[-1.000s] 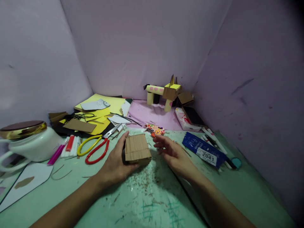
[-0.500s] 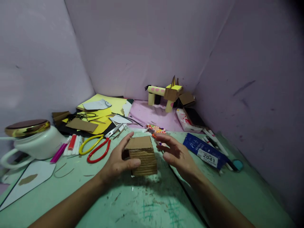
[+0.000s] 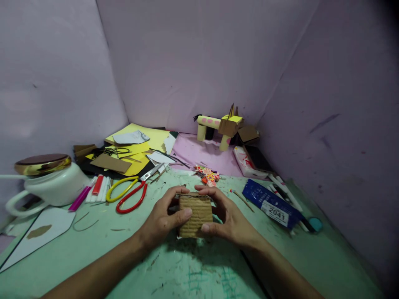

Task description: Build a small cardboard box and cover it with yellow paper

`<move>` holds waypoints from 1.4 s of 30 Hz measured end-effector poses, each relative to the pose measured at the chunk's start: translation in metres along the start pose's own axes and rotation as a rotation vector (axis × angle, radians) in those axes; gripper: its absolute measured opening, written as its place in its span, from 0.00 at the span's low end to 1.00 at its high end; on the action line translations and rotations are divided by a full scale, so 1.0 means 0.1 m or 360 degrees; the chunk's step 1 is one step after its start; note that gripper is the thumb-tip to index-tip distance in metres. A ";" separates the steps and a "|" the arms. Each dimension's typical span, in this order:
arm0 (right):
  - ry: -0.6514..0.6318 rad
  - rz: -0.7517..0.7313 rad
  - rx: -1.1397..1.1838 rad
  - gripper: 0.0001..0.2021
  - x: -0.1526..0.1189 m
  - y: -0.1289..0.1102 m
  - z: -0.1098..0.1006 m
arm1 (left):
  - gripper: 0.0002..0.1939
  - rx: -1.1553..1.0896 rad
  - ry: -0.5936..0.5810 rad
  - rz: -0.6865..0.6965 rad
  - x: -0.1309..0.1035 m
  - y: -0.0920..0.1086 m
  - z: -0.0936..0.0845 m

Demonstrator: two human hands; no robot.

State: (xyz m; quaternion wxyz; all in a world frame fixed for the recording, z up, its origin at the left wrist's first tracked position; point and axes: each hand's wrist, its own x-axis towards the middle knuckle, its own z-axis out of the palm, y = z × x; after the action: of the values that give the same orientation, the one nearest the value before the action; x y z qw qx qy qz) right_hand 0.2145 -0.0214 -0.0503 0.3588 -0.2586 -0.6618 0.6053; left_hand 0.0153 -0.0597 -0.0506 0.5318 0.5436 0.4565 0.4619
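A small corrugated cardboard box (image 3: pixel 196 216) is held between both hands just over the green tabletop. My left hand (image 3: pixel 168 216) grips its left side, thumb across the ribbed front face and fingers behind the top edge. On the right side, my right hand (image 3: pixel 226 218) closes round it the same way, its thumb at the lower right corner. The fingertips at the back are partly hidden by the box. Beyond the hands lies a bright patterned paper piece (image 3: pixel 208 175). To the left rest scissors (image 3: pixel 132 193) with one yellow and one red handle, blades apart.
A giraffe-like paper model (image 3: pixel 215 124) stands at the back. Yellow paper (image 3: pixel 137 147) and cardboard scraps lie back left, near a white teapot-shaped mug (image 3: pixel 59 187) and markers (image 3: pixel 99 189). A blue packet (image 3: pixel 271 203) and a phone (image 3: pixel 257 158) are at the right.
My right hand has come in from the right and taken hold of the box, which has turned so its ribbed face shows more. The view has shifted slightly.
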 end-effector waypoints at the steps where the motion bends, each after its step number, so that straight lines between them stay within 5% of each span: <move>1: -0.0003 0.0016 0.0022 0.27 0.00 0.00 0.00 | 0.26 0.0019 -0.0005 0.0021 0.00 0.00 0.00; 18: 0.0075 0.0024 0.0021 0.21 0.01 -0.01 0.02 | 0.08 0.0119 0.0311 0.0391 0.02 0.11 0.11; 42: 0.0067 -0.0037 -0.0044 0.20 -0.01 0.01 0.05 | 0.03 -0.0230 0.0415 0.0206 0.02 0.13 0.19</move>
State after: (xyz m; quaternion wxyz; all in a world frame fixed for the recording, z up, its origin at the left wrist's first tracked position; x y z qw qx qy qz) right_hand 0.2108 -0.0249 -0.0519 0.3761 -0.2687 -0.6652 0.5864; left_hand 0.0348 -0.0612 -0.0374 0.4748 0.4676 0.4514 0.5934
